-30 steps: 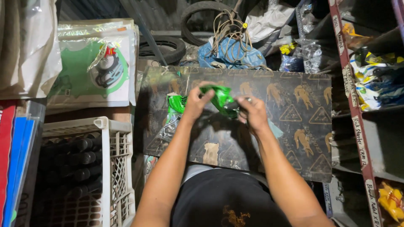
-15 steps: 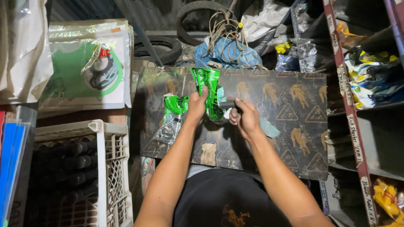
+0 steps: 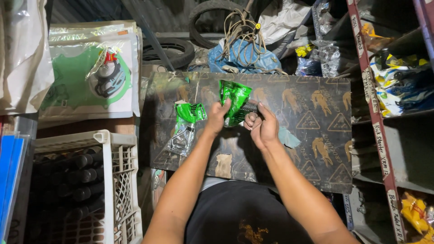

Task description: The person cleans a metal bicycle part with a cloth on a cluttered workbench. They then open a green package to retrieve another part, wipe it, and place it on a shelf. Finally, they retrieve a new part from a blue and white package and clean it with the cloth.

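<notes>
My left hand (image 3: 217,116) grips a green plastic packet (image 3: 234,100), holding it upright above a dark printed board (image 3: 312,135). My right hand (image 3: 261,126) is closed around a small dark part (image 3: 250,107) that sticks out of the packet's right side. A second green-topped clear packet (image 3: 185,126) with a metal part inside lies flat on the board, just left of my left hand. A pale blue scrap (image 3: 287,137) rests on the board beside my right wrist.
A white plastic crate (image 3: 108,180) of dark bottles stands at lower left. Flat packaged gaskets (image 3: 90,77) lean at upper left. Tyres (image 3: 169,49), a blue bag with coiled rope (image 3: 242,54) lie behind the board. Shelves of packaged parts (image 3: 393,90) fill the right.
The green packet went from lying crosswise between my hands to standing upright. My right hand moved in and closed on the dark part at its side.
</notes>
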